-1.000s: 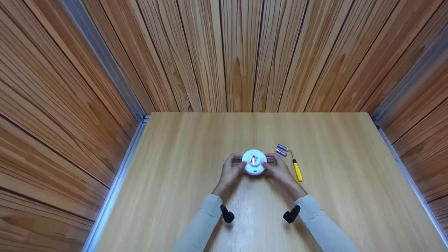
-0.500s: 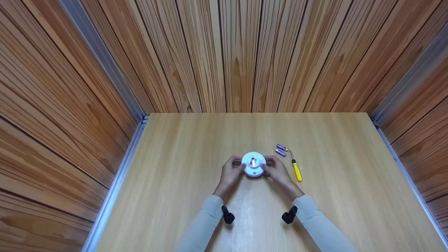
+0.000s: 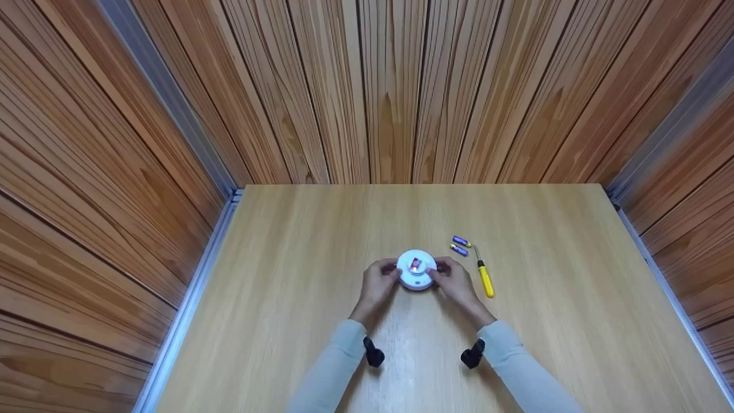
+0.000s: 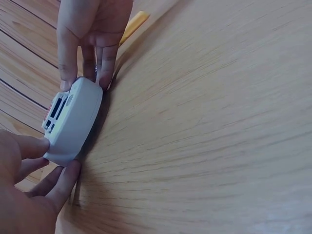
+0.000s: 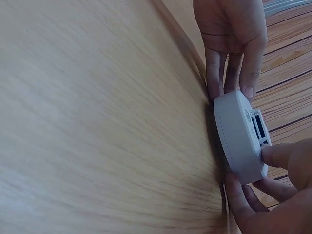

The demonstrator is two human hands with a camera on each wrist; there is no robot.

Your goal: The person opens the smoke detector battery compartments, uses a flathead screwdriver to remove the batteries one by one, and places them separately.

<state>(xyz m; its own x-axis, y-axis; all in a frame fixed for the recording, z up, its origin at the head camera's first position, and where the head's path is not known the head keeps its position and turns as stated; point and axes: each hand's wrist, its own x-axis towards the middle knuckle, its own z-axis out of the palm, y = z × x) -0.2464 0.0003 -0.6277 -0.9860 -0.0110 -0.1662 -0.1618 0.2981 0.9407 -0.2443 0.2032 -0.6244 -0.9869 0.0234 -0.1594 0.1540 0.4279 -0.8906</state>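
A round white plastic device (image 3: 417, 280), disc-shaped with a raised middle part showing red, lies level between both hands, close over the table. Slots in its raised part show dark in the left wrist view. My left hand (image 3: 378, 285) grips its left edge, thumb on the upper face and fingers around the side. On the opposite edge my right hand (image 3: 456, 282) holds it the same way, its thumb (image 5: 277, 155) near the slots. The undersides of the device and some fingertips are hidden.
Two purple-and-yellow batteries (image 3: 459, 250) lie beyond my right hand. Beside them is a screwdriver (image 3: 486, 281) with a yellow handle, its shaft pointing away. Wood-panelled walls (image 3: 390, 92) stand behind the table (image 3: 309, 229) and at its sides.
Both hands have brought the white device slightly toward me, keeping the same grip. The batteries and screwdriver lie as before.
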